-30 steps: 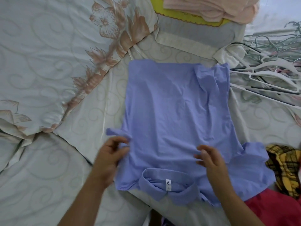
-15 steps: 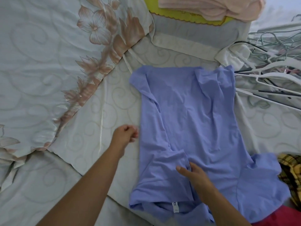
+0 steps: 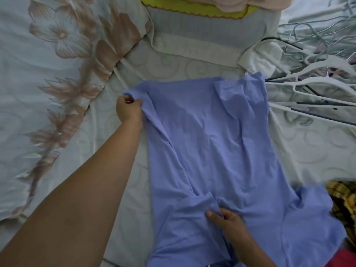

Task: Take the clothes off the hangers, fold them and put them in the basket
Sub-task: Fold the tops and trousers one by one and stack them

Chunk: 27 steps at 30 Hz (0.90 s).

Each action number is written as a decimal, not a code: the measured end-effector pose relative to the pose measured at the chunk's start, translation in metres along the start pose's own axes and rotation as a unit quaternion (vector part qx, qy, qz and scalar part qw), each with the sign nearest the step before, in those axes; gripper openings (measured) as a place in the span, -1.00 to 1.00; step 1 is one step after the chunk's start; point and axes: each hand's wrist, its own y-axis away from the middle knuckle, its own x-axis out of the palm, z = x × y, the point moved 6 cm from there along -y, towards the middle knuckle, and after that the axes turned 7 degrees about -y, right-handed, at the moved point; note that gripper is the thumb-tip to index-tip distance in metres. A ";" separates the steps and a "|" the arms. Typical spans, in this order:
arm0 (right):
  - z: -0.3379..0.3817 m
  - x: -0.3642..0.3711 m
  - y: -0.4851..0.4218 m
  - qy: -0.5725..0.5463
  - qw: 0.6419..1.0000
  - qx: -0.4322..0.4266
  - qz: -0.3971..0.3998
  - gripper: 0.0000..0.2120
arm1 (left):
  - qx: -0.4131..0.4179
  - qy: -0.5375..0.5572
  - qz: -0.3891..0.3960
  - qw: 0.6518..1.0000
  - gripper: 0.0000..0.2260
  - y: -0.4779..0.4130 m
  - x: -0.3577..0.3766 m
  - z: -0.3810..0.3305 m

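The blue shirt (image 3: 221, 141) lies spread on the bed sheet (image 3: 119, 209), with its hem at the far end. The left arm stretches far out, and the left hand (image 3: 130, 110) curls round the shirt's far-left corner. The right hand (image 3: 228, 222) is near, its thumb and fingers pinching the folded-in sleeve. Hangers (image 3: 317, 87) lie piled at far right.
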 end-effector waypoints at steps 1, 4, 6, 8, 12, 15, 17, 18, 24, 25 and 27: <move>0.000 0.000 0.001 0.001 1.000 0.000 0.003 -0.92 | 0.059 -0.017 0.016 0.998 -0.80 0.006 0.003 -0.014; 0.001 0.000 0.007 -0.017 0.999 -0.010 0.026 -0.92 | 0.177 0.057 0.156 0.970 -0.68 0.038 0.033 -0.054; 0.002 -0.002 0.011 -0.018 0.999 -0.011 0.031 -0.90 | 0.194 0.048 0.198 0.959 -0.55 0.057 0.045 -0.062; 0.006 -0.001 0.017 -0.014 0.999 -0.038 0.031 -0.89 | 0.167 0.040 0.210 0.963 -0.60 0.068 0.039 -0.039; 0.009 -0.003 0.024 0.060 0.994 -0.094 0.023 -0.19 | 0.188 -0.165 0.139 0.958 -0.81 0.119 -0.013 0.064; 0.023 0.006 0.037 0.134 0.985 -0.104 0.021 -0.63 | 0.034 -0.233 0.119 0.965 -0.77 0.178 -0.063 0.157; 0.023 0.012 0.039 0.165 0.981 -0.105 0.009 -0.75 | -0.052 -0.280 0.156 0.946 -0.73 0.218 -0.077 0.201; 0.021 0.014 0.039 0.171 0.980 -0.099 0.006 -0.71 | -0.069 -0.284 0.175 0.940 -0.72 0.233 -0.079 0.214; 0.010 0.026 0.052 0.204 0.971 -0.122 0.005 -0.81 | -0.095 -0.123 0.174 0.972 -0.69 0.264 -0.088 0.229; 0.009 0.024 0.052 0.196 0.973 -0.126 0.004 -0.83 | -0.094 -0.118 0.171 0.974 -0.68 0.266 -0.091 0.232; 0.004 0.020 0.052 0.202 0.973 -0.115 0.002 -0.84 | -0.082 -0.139 0.165 0.973 -0.65 0.267 -0.098 0.240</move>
